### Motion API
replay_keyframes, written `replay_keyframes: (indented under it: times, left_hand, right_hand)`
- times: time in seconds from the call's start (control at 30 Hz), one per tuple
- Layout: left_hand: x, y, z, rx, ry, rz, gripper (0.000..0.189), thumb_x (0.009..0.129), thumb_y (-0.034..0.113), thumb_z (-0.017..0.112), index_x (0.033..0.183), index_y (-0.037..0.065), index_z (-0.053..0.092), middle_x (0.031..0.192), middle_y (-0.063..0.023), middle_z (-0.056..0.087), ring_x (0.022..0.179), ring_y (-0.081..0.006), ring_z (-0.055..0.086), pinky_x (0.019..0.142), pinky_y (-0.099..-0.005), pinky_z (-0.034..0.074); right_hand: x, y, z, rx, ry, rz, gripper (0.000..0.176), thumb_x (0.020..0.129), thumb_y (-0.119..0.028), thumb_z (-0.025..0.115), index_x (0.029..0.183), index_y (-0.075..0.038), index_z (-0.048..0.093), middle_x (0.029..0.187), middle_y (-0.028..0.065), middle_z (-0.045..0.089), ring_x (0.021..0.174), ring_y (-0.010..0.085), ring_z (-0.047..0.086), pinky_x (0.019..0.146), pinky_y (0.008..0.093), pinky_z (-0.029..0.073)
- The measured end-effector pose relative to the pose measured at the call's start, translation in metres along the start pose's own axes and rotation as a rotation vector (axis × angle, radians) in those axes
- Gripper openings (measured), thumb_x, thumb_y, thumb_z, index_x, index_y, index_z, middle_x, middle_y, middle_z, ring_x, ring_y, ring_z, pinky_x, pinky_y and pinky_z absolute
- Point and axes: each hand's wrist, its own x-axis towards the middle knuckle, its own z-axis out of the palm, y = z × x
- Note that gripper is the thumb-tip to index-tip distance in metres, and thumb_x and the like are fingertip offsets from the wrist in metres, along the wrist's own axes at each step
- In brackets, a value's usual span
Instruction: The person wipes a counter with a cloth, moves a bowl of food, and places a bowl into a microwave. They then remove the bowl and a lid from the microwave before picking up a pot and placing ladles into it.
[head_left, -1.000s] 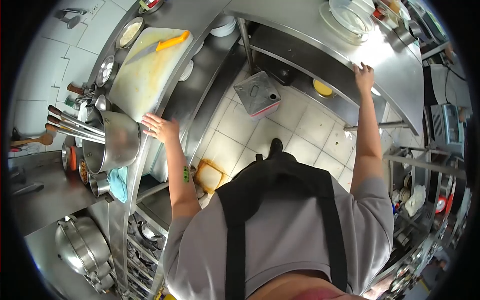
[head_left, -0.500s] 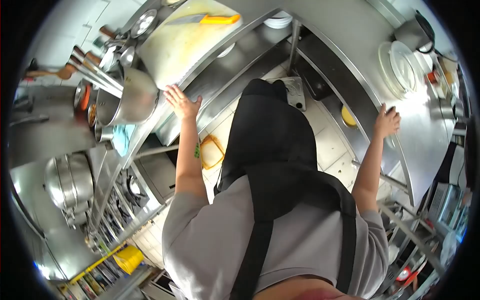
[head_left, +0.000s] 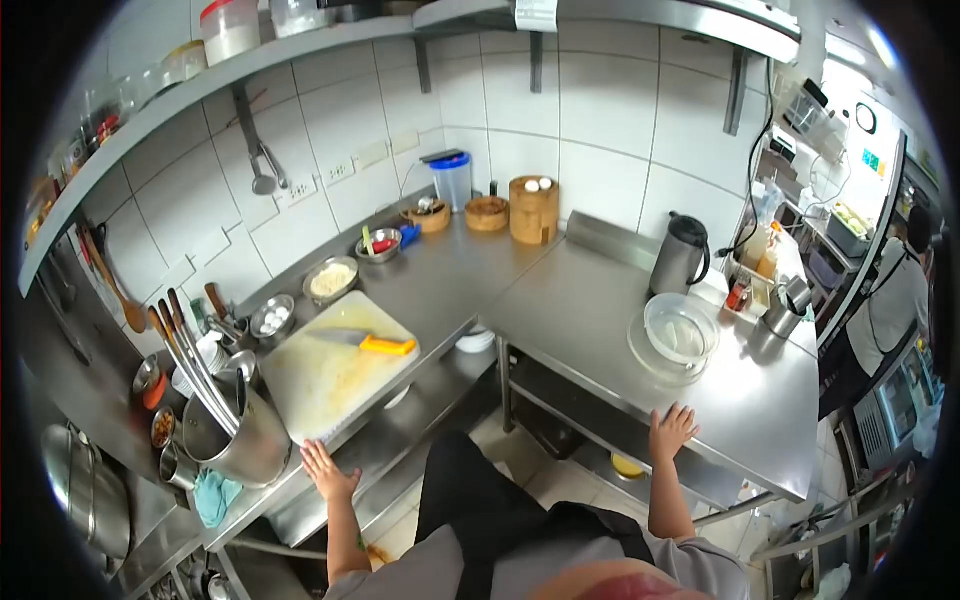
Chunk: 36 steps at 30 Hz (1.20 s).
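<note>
My left hand (head_left: pixel 330 474) is spread at the edge of the left steel counter, between a large steel pot (head_left: pixel 248 440) full of long-handled tools and a white cutting board (head_left: pixel 310 385). A knife with a yellow handle (head_left: pixel 387 346) lies on the board. Fingers apart, my right hand (head_left: pixel 673 433) rests at the front edge of the right steel counter (head_left: pixel 580 320), just below a clear plastic bowl (head_left: pixel 681 330). Neither hand holds anything.
Bowls of grated food (head_left: pixel 331 280) and eggs (head_left: pixel 272 318) stand behind the board. Bamboo steamers (head_left: pixel 534 212) sit in the corner, a grey jug (head_left: pixel 680 255) at right. A shelf (head_left: pixel 330 32) runs overhead. Another person (head_left: pixel 885 310) stands far right.
The view has tilted up from the floor and my body to the counters and wall. My hands appear lower in view, both still spread at the counter edges.
</note>
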Motion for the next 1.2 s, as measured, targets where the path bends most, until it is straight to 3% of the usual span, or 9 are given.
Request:
replay_keyframes:
  times: [0.17,0.37,0.5,0.6,0.67,0.83,0.87,0.93,1.2]
  left_hand:
    - [0.033,0.040,-0.044,-0.025,-0.003,-0.267,0.097,0.057,0.030,0.070,0.132,0.003,0.014,0.139,-0.0174,0.003,0.125,-0.0391,0.010,0.101,-0.0492,0.008]
    - [0.222,0.095,-0.241,0.025,0.873,0.260,0.062,0.067,0.021,0.062,0.120,0.002,0.037,0.133,-0.0200,0.021,0.124,-0.0383,0.014,0.098,-0.0530,0.013]
    - [0.354,0.128,-0.363,0.393,1.126,0.486,0.012,0.067,0.013,0.055,0.062,0.006,0.062,0.117,-0.0071,0.048,0.119,-0.0250,0.032,0.098,-0.0418,0.026]
    - [0.429,0.130,-0.411,0.714,1.122,0.288,0.016,0.074,0.024,0.054,0.074,0.011,0.064,0.119,-0.0061,0.046,0.116,-0.0230,0.037,0.094,-0.0390,0.032]
    - [0.502,0.112,-0.428,0.752,1.751,0.249,0.033,0.067,0.007,0.051,0.100,0.003,0.053,0.113,-0.0191,0.044,0.100,-0.0327,0.042,0.081,-0.0365,0.037]
    - [0.571,0.084,-0.462,0.737,1.425,0.058,0.029,0.079,0.020,0.047,0.104,0.006,0.053,0.098,-0.0103,0.058,0.090,-0.0297,0.055,0.088,-0.0550,0.030]
    - [0.513,0.153,-0.474,0.629,0.893,-0.367,0.028,0.082,0.025,0.043,0.100,0.007,0.055,0.105,-0.0114,0.054,0.090,-0.0250,0.054,0.079,-0.0443,0.039]
    - [0.572,0.097,-0.473,0.937,1.468,-0.112,0.027,0.082,0.024,0.042,0.097,0.006,0.055,0.104,-0.0105,0.055,0.085,-0.0197,0.054,0.076,-0.0369,0.041]
    - [0.588,0.062,-0.486,1.030,1.575,0.261,0.040,0.054,0.049,0.063,0.083,0.022,0.062,0.070,-0.0033,0.059,0.067,-0.0203,0.056,0.060,-0.0343,0.042]
  right_hand:
    - [0.006,-0.034,-0.005,0.223,0.021,-0.158,0.048,0.075,-0.032,0.054,0.111,-0.003,0.045,0.119,0.0217,0.038,0.114,0.0374,0.032,0.095,0.0515,0.020]
    - [0.031,-0.120,-0.005,0.472,-0.401,-0.871,0.038,0.066,-0.017,0.061,0.101,-0.007,0.051,0.103,0.0144,0.045,0.097,0.0317,0.042,0.084,0.0418,0.034]
    - [0.047,-0.134,0.004,0.341,-0.481,-0.972,0.052,0.062,-0.014,0.063,0.111,-0.007,0.046,0.107,0.0143,0.043,0.099,0.0316,0.041,0.086,0.0424,0.033]
    - [0.044,-0.142,0.018,0.205,-0.417,-0.631,0.070,0.060,-0.017,0.066,0.123,-0.008,0.034,0.116,0.0159,0.039,0.109,0.0321,0.037,0.093,0.0420,0.028]
    - [0.045,-0.153,0.011,0.033,-0.397,-0.622,0.075,0.060,-0.014,0.064,0.126,-0.008,0.029,0.123,0.0195,0.032,0.117,0.0351,0.030,0.099,0.0434,0.022]
    - [0.043,-0.141,0.028,-0.058,-0.443,-0.689,0.070,0.063,-0.010,0.057,0.127,-0.008,0.028,0.130,0.0228,0.024,0.123,0.0365,0.019,0.102,0.0462,0.016]
    - [0.052,-0.155,0.029,-0.063,-0.458,-0.658,0.070,0.064,-0.010,0.056,0.127,-0.008,0.028,0.131,0.0232,0.023,0.123,0.0371,0.018,0.102,0.0460,0.015]
    - [0.060,-0.162,0.020,-0.025,-0.583,-0.574,0.070,0.063,-0.011,0.056,0.128,-0.009,0.028,0.131,0.0236,0.023,0.124,0.0387,0.016,0.102,0.0458,0.014]
    - [0.083,-0.173,0.005,0.350,-0.816,-0.161,0.050,0.065,-0.017,0.063,0.110,-0.004,0.045,0.113,0.0199,0.042,0.107,0.0357,0.040,0.091,0.0383,0.033]
